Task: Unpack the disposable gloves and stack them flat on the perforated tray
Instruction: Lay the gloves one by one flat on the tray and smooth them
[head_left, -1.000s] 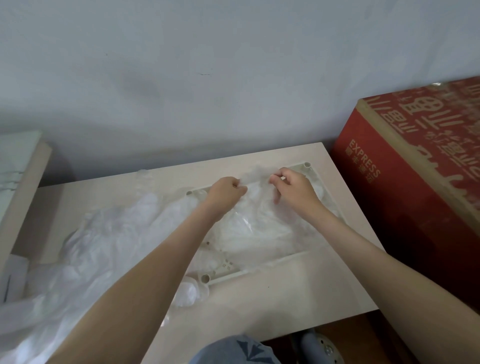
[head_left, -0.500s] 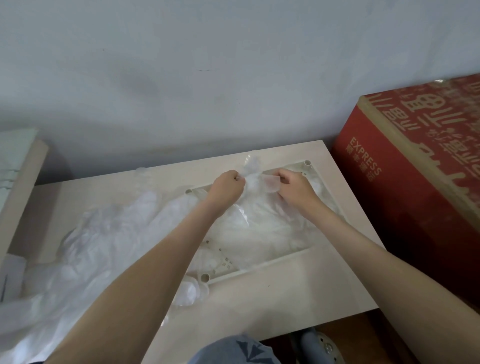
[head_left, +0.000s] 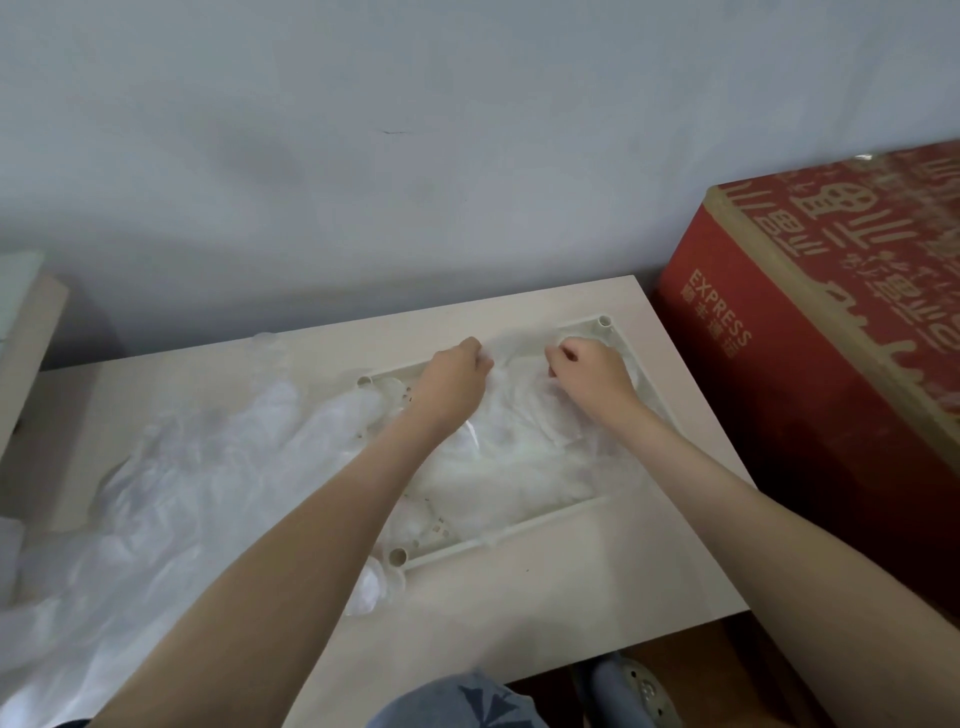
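Nearest the person, the loose gloves (head_left: 182, 493) lay heaped on the table (head_left: 623, 571), outboard of the left hand (head_left: 452, 376) and well back from its fingertips. Further on, inside the perforated tray (head_left: 519, 538), the stacked gloves (head_left: 519, 467) spread back from both sets of fingertips toward the wrists. At the tray's far rim that hand and the right hand (head_left: 589, 371) sat about level. Their fingers were curled, each seemingly pinching the top glove (head_left: 517, 384), whose far edge ran crosswise between them along the tray's long side. Laying it flat probably meant lowering it straight down, and the left hand was the nearer one for reaching the heap.
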